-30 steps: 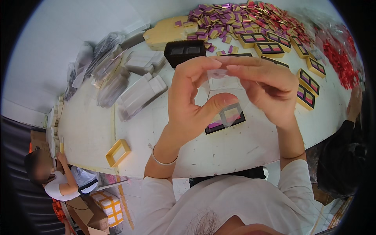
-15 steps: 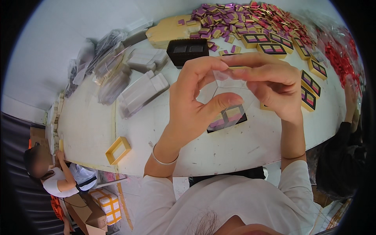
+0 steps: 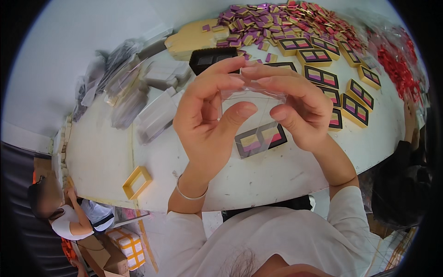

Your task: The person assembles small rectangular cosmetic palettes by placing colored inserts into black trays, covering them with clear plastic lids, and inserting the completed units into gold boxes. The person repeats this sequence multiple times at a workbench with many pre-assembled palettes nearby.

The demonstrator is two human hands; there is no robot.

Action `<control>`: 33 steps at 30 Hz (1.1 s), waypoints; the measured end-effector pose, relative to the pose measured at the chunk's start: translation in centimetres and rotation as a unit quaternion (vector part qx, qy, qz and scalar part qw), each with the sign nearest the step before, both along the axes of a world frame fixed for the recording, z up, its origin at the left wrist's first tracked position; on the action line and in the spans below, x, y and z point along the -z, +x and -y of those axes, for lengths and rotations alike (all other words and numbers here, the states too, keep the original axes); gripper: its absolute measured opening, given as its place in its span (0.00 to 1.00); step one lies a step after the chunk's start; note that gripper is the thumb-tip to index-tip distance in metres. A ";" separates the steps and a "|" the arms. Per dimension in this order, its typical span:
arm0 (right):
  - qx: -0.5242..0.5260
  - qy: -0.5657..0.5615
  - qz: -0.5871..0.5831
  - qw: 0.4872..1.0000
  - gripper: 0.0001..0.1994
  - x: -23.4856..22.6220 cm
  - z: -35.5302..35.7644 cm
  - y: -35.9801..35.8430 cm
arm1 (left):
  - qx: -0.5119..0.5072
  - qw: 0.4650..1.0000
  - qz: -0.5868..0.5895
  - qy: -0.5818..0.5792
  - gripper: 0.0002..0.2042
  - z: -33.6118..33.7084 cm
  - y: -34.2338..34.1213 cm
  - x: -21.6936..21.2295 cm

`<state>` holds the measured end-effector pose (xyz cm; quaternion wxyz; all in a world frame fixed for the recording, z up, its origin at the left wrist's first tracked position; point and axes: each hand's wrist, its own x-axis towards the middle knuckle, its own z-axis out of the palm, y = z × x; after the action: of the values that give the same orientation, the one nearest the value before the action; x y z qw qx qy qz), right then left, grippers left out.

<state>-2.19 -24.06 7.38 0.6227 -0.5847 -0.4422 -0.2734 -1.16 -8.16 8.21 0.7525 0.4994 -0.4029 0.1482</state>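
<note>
Both hands are raised over the table, gripping a thin clear plastic box sleeve [image 3: 258, 102] between them. My left hand [image 3: 203, 120] curls round its left side, fingers on the upper edge and thumb low. My right hand [image 3: 302, 108] holds the right side, fingertips on the upper edge close to the left ones. The sleeve looks partly opened out; its lower part is hard to make out. Beneath it on the table lies a black two-compartment tray [image 3: 284, 141] with a small purple-and-gold piece and a pink-and-gold piece, seen partly through the plastic.
Several filled gold boxes [image 3: 355, 111] stand at the right. Behind is a heap of small purple, red and gold pieces [image 3: 277, 23]. Stacked black trays [image 3: 196, 61], flat clear sleeves [image 3: 157, 117] and an empty gold frame [image 3: 127, 188] lie leftward. Co-workers [image 3: 76, 217] sit at both sides.
Both hands have moved a little left with the sleeve, and the right has turned and spread. The sleeve appears wider open. More of the black tray and the filled boxes shows.
</note>
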 end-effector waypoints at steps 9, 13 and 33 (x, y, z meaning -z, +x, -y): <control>-0.010 0.024 -0.109 0.994 0.09 -0.4 -0.4 -0.4 | -0.018 0.999 -0.021 -0.021 0.09 0.3 1.0 1.0; -0.007 0.048 -0.149 0.988 0.08 -0.1 -0.1 -0.3 | 0.009 0.999 -0.039 0.006 0.19 0.5 1.2 1.6; 0.115 -0.514 -0.159 0.835 0.36 9.2 5.2 -2.1 | 0.311 0.760 -0.476 -0.314 0.44 -5.0 7.2 3.6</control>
<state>-4.28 -29.25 -1.79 0.2589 -0.9026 -0.3433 0.0206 6.04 -3.18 4.63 0.9668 0.0886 -0.0571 -0.2327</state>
